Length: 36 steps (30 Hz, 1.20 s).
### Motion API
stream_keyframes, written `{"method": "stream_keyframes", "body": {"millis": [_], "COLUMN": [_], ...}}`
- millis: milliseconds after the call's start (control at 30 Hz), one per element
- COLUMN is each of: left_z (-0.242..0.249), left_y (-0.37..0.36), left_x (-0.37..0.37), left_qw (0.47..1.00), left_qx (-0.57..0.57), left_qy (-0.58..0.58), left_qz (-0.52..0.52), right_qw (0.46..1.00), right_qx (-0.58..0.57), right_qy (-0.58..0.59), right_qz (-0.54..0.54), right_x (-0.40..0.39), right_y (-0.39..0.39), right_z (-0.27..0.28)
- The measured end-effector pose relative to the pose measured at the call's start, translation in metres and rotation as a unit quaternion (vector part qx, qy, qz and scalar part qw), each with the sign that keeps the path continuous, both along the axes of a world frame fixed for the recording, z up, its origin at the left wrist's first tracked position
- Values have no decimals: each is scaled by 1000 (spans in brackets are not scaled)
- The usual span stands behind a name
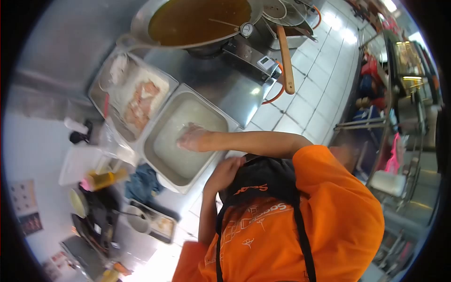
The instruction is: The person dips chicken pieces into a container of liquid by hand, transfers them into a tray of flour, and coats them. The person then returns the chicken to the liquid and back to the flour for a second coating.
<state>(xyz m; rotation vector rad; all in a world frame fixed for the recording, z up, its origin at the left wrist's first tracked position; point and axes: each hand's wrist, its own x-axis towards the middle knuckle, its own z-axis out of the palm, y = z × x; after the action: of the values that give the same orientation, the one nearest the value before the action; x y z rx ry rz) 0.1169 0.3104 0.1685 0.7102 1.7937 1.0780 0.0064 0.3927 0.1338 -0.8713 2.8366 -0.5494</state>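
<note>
My right hand (193,137), in a thin clear plastic glove, reaches down into a deep metal pan (221,111) of cloudy, pale liquid (174,157). Its fingers are blurred and partly hidden at the liquid, so I cannot tell what they hold. My left hand (226,173) is bare and curled in front of my body, fingertips at the edge of the black apron (258,181). Adjoining the liquid pan on the left is another metal pan (171,86), with pieces of raw meat (142,104) lying in white powder.
A large wok of brown oil (199,21) with a dial thermometer (245,30) stands at the top. A wooden handle (284,61) juts out beside it. Lower left are a blue cloth (143,183), a yellow bottle (104,179) and a small tray (165,226) with a white cup (137,219).
</note>
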Motion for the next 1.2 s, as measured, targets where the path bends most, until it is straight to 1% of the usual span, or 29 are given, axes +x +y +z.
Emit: {"method": "stream_keyframes", "body": {"millis": [33, 67, 100, 133, 167, 200, 233, 267, 300, 333, 367, 400, 433, 467, 500, 533, 567, 633, 667, 733, 800, 867, 900, 967, 1000, 1067, 1100, 1167, 1200], "left_z": [-56, -68, -111, -104, -125, -126, -136, -136, -136, -140, -139, -155, -169, -171, -169, -170, -172, -178, -181, -186, -195, -203, -201, -183, -187, -201, -197, -182, -179], "left_y": [41, 93, 141, 192, 244, 282, 319, 341, 356, 368, 374, 388, 403, 406, 401, 400, 398, 406, 408, 410, 421, 435, 432, 405, 409, 425, 421, 409, 409], "left_x": [8, 6, 1, -5, -14, -28, -40, -49, -66, -71, -73, -77, -80, -79, -78, -78, -76, -73, -77, -77, -78, -80, -78, -77, -77, -81, -81, -78, -75], "left_qw": [988, 974, 975, 968, 953, 943, 911, 924, 934, 920, 873, 865, 860, 846, 860, 876, 870, 840, 872, 871, 869, 852, 851, 865, 865, 842, 841, 876, 875], "left_qx": [49, 172, 159, 146, 163, 182, 219, 171, 124, 116, 170, 168, 168, 172, 181, 187, 186, 247, 199, 204, 207, 186, 184, 217, 216, 262, 262, 168, 169], "left_qy": [135, 69, 90, 54, 86, 62, 76, 48, 20, 39, 34, 4, -25, -35, -49, -64, -66, -45, -38, -36, -36, -7, -10, -88, -88, -65, -66, -24, -25], "left_qz": [58, 127, 125, 196, 240, 273, 340, 339, 334, 374, 455, 473, 482, 504, 474, 440, 452, 480, 446, 446, 447, 490, 491, 444, 444, 468, 469, 452, 453], "right_qw": [999, 996, 988, 993, 997, 992, 991, 988, 982, 988, 993, 992, 981, 987, 992, 992, 995, 998, 997, 996, 998, 999, 999, 999, 999, 999, 999, 999, 999], "right_qx": [34, 67, 108, 82, 60, 93, 115, 139, 174, 150, 114, 122, 177, 141, 99, 103, 77, 52, 56, 55, 40, 29, 23, 22, 22, 19, 18, 5, -11], "right_qy": [7, -39, -86, -63, -37, -56, -66, -66, -72, -40, -12, -20, -78, -62, -45, -54, -37, -24, -29, -36, -14, -14, -14, -9, -2, -8, -14, -6, 4], "right_qz": [28, 48, 75, 49, 24, 65, 25, -14, 34, 20, 5, 11, -16, -39, -66, -49, -46, -40, -51, -58, -53, -42, -38, -37, -36, -41, -46, -37, -31], "right_x": [9, 12, 12, 14, 16, 17, 14, 13, 14, 14, 13, 8, 9, 16, 21, 20, 20, 21, 21, 18, 17, 17, 18, 18, 17, 16, 15, 15, 15], "right_y": [-2, 1, 4, 3, 6, 11, 12, 13, 17, 24, 27, 24, 12, 16, 18, 21, 21, 24, 24, 23, 24, 21, 22, 25, 25, 22, 21, 23, 23], "right_z": [-4, 4, 9, -8, -24, -27, -17, -15, -19, -23, -23, -15, 5, 6, 5, 5, 5, 5, 6, 4, -1, 3, 5, 1, 0, 1, 1, -2, -3]}}
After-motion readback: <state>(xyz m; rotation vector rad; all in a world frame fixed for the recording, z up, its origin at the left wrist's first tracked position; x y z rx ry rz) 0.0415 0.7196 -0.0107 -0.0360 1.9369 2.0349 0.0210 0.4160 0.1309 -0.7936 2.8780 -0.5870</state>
